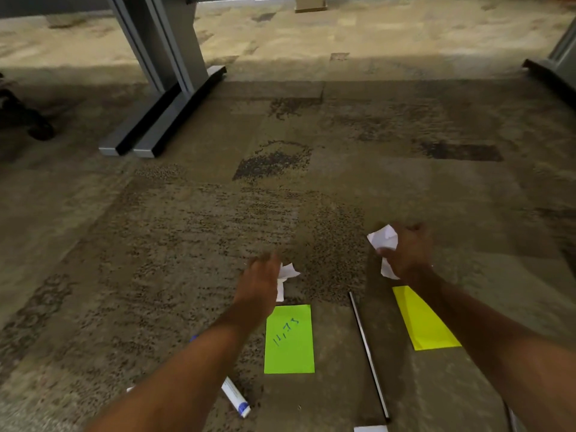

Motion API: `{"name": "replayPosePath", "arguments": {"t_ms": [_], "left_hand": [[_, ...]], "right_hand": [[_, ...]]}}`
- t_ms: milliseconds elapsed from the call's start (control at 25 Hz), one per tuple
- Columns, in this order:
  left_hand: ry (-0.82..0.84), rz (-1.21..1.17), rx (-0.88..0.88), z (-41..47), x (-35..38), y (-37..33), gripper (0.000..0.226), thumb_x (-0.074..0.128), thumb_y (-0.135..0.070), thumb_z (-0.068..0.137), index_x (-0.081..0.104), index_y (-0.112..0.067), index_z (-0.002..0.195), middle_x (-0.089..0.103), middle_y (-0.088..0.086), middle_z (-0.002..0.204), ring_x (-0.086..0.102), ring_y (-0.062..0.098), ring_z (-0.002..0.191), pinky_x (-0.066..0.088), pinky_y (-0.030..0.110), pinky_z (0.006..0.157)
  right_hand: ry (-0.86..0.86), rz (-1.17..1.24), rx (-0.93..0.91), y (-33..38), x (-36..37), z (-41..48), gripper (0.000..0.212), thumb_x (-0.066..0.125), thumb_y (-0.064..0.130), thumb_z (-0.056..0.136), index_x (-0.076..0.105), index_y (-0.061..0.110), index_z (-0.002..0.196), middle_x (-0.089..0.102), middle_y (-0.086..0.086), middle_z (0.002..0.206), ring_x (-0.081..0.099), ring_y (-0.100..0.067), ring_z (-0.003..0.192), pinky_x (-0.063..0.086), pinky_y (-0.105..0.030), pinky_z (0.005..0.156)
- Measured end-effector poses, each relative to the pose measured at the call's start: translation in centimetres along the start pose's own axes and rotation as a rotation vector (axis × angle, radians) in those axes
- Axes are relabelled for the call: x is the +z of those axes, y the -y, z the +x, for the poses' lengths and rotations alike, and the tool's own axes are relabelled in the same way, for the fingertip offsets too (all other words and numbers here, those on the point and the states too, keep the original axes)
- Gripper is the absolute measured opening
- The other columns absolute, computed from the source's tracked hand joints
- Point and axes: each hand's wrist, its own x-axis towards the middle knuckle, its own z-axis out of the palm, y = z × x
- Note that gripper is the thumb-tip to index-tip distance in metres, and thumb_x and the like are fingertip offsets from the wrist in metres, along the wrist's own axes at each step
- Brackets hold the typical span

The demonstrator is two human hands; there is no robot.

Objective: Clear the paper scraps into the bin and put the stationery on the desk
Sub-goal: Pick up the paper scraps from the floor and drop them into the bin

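Both hands reach down over a patterned carpet. My left hand (260, 283) is closed around a crumpled white paper scrap (288, 272) that sticks out to its right. My right hand (408, 251) grips another crumpled white scrap (382, 238), with a strip of it hanging below the thumb. On the carpet below lie a green sticky note (289, 339) with blue writing, a yellow sticky note (424, 319), a thin black-and-silver ruler or pen (369, 353) and a white marker with a blue label (237, 400), partly under my left forearm.
Two grey desk legs (162, 98) with long feet stand at the upper left. A dark chair base (28, 120) is at the far left, another grey leg (558, 60) at the upper right. A white scrap corner (371, 428) shows at the bottom edge.
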Motion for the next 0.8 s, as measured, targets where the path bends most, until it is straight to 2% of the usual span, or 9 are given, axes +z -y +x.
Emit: {"name": "replayPosePath", "arguments": {"t_ms": [120,200,280,360,400,480,600,680,800], "left_hand": [[-0.002,-0.106,-0.102,0.9,-0.7,-0.8,0.026,0.049,0.008,0.080,0.054,0.001,0.105,0.060,0.018,0.112,0.052,0.036,0.109,0.044,0.046,0.086],[-0.008,-0.134,-0.118,0.8,-0.8,-1.1,0.023,0.050,0.009,0.078,0.054,-0.002,0.098,0.059,0.017,0.112,0.052,0.036,0.109,0.044,0.045,0.088],[-0.048,-0.192,-0.102,0.2,-0.7,-1.1,0.022,0.050,0.010,0.077,0.053,-0.007,0.090,0.060,0.018,0.107,0.054,0.037,0.102,0.042,0.042,0.080],[-0.089,-0.213,-0.064,0.1,-0.3,-0.9,0.024,0.053,0.011,0.074,0.049,-0.011,0.083,0.061,0.021,0.099,0.056,0.039,0.095,0.040,0.042,0.074],[-0.088,-0.223,-0.073,0.2,-0.3,-0.7,0.023,0.058,0.009,0.075,0.048,-0.011,0.081,0.062,0.021,0.097,0.057,0.039,0.093,0.041,0.042,0.073],[-0.090,-0.271,-0.158,0.8,-0.4,-0.5,0.018,0.070,-0.001,0.075,0.054,-0.010,0.078,0.064,0.020,0.093,0.060,0.037,0.089,0.045,0.042,0.072],[-0.080,-0.485,-0.299,1.5,-0.4,0.0,0.025,0.076,0.000,0.070,0.054,-0.012,0.069,0.061,0.014,0.078,0.058,0.024,0.075,0.041,0.032,0.060],[-0.101,-0.690,-0.371,1.4,-0.7,0.2,0.021,0.074,0.007,0.070,0.062,-0.004,0.083,0.062,0.013,0.082,0.057,0.021,0.077,0.043,0.028,0.062],[-0.144,-0.975,-0.476,0.7,-1.5,0.4,0.043,0.071,0.014,0.069,0.062,0.004,0.110,0.066,0.015,0.102,0.063,0.026,0.088,0.053,0.037,0.076]], "right_hand": [[0.031,-0.012,0.054,-0.6,-0.1,0.2,0.059,0.072,0.023,0.082,0.048,0.003,0.132,0.050,-0.022,0.136,0.042,-0.036,0.129,0.030,-0.042,0.110],[0.046,0.041,-0.020,-1.0,-0.2,0.4,0.050,0.071,0.018,0.081,0.055,0.003,0.127,0.056,-0.021,0.130,0.048,-0.035,0.123,0.036,-0.042,0.108],[0.051,0.082,-0.073,-1.3,-0.5,0.3,0.040,0.070,0.012,0.081,0.061,0.003,0.119,0.061,-0.019,0.124,0.053,-0.034,0.119,0.039,-0.040,0.105],[0.032,0.119,-0.095,-1.4,-0.9,0.1,0.033,0.070,0.004,0.080,0.064,-0.001,0.113,0.062,-0.022,0.119,0.057,-0.034,0.114,0.042,-0.025,0.097],[0.012,0.166,-0.091,-1.5,-1.1,0.0,0.032,0.070,-0.001,0.079,0.065,-0.004,0.111,0.062,-0.024,0.118,0.058,-0.035,0.111,0.040,-0.014,0.087],[-0.022,0.251,-0.058,-1.5,-1.6,-0.2,0.033,0.070,-0.007,0.077,0.064,-0.006,0.110,0.060,-0.026,0.119,0.057,-0.036,0.111,0.035,-0.006,0.071],[-0.090,0.263,-0.085,-1.6,-2.2,-0.6,0.033,0.070,-0.004,0.078,0.066,-0.003,0.110,0.056,-0.025,0.123,0.052,-0.035,0.116,0.034,-0.018,0.086],[-0.139,0.290,-0.099,-1.1,-2.8,-0.9,0.033,0.072,-0.001,0.077,0.066,0.000,0.109,0.056,-0.023,0.123,0.052,-0.034,0.115,0.035,-0.027,0.095],[-0.224,0.419,-0.035,-0.3,-4.1,-1.5,0.034,0.077,0.003,0.074,0.068,0.003,0.107,0.057,-0.021,0.122,0.053,-0.032,0.114,0.042,-0.041,0.101]]}}
